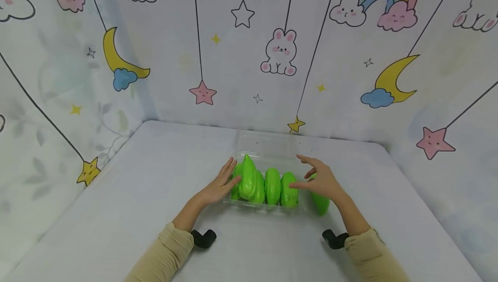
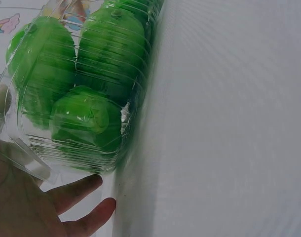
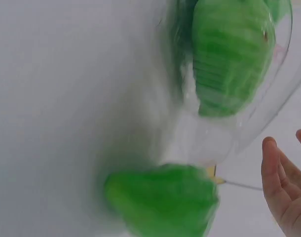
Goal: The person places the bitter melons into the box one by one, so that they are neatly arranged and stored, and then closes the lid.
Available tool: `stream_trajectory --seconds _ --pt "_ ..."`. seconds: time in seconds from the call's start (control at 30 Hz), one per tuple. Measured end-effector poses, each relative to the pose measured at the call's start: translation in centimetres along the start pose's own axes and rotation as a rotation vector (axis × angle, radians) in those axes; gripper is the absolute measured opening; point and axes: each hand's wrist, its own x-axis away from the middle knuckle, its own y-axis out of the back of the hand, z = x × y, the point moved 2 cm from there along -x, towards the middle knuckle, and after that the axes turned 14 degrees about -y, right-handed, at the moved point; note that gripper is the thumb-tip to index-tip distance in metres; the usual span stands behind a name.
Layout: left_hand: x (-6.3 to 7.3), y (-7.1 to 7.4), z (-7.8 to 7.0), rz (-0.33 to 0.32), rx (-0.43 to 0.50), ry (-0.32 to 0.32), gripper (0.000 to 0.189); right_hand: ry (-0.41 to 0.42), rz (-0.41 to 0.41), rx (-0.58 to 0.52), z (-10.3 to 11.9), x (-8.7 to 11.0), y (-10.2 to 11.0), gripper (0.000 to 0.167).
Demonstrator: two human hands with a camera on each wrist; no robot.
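A clear plastic box with its lid folded back holds several glossy, bright green, fruit-shaped pieces. One pointed green piece leans on top of the others at the left end. My left hand lies along the box's left side with its fingers extended; in the left wrist view the fingers are at the clear wall. Over the gap by the box's right end, my right hand is spread and holds nothing. Beneath it, a loose green piece lies on the table, outside the box.
A white-covered table bears the box. Behind it hangs a pale backdrop printed with stars, moons, rabbits and rainbows. Black wrist mounts stick out at both sleeves, above the tabletop.
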Motion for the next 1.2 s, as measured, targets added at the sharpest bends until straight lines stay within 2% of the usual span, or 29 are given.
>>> stream_trajectory --seconds 0.4,0.73,1.2 --pt "0.0 0.1 -0.2 0.001 0.003 -0.004 0.064 -0.035 -0.033 0.066 -3.4 0.8 2.2 0.084" --pt "0.0 0.0 -0.2 -0.001 0.011 0.001 0.063 -0.04 0.053 0.048 -5.6 0.8 3.2 0.085" --pt "0.1 0.1 -0.1 0.002 -0.002 0.003 0.065 -0.061 0.129 0.121 -6.8 0.9 3.3 0.09"
